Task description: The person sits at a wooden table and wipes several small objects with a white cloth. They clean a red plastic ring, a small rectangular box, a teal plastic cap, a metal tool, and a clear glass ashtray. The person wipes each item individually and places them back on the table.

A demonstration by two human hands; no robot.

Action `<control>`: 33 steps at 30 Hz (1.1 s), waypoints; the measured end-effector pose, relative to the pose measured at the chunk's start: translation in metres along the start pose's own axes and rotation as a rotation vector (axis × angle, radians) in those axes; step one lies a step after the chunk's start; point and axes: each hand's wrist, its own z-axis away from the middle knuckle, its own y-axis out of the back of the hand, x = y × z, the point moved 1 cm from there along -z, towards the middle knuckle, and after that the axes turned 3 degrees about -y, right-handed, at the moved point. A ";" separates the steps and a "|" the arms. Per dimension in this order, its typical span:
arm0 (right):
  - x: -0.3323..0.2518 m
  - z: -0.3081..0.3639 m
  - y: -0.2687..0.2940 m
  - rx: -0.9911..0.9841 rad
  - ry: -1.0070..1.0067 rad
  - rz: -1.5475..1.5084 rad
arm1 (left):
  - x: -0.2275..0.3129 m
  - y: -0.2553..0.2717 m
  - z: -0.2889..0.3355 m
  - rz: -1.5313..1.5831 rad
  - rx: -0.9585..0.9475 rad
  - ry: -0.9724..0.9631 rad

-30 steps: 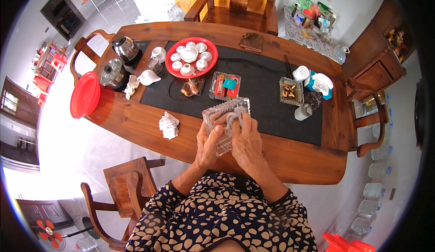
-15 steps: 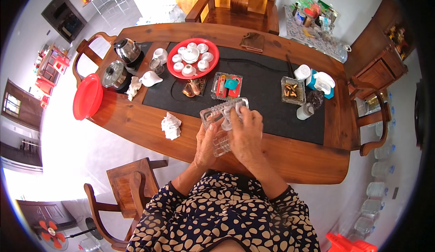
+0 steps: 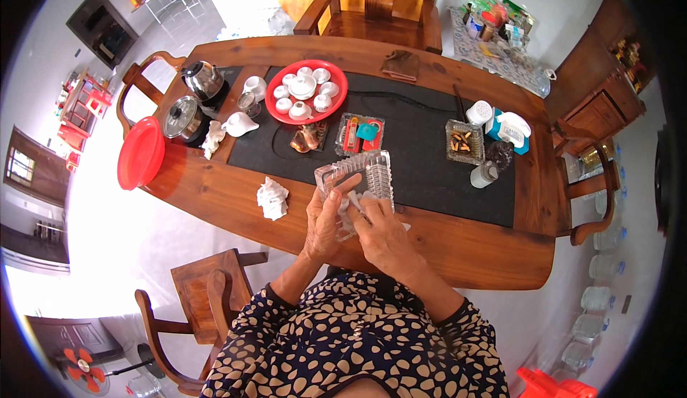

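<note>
the right hand (image 3: pixel 383 230) has slid from the top rim of the clear glass dish (image 3: pixel 356 180) down to its lower half, pressing a white cloth (image 3: pixel 351 203) inside; the left hand (image 3: pixel 324 219) grips the dish's left edge above the counter (image 3: pixel 458 244) near edge.

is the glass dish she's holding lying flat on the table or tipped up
Tipped up. The clear ribbed glass dish is held off the wooden table in the left hand, its inside facing her, while the right hand presses a tissue in.

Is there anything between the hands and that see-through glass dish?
Only a crumpled white tissue: the right hand presses it against the clear ribbed glass dish. The left hand grips the dish's left edge directly, with nothing between them.
</note>
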 end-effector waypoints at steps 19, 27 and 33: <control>-0.015 -0.035 -0.020 0.361 -0.009 -0.180 | -0.024 0.017 0.007 0.069 0.011 0.085; 0.009 -0.013 -0.001 -0.177 0.037 -0.364 | -0.009 0.005 0.012 0.120 0.043 0.035; 0.031 0.000 0.031 -0.022 -0.134 -0.155 | -0.001 -0.002 0.013 0.105 0.012 0.037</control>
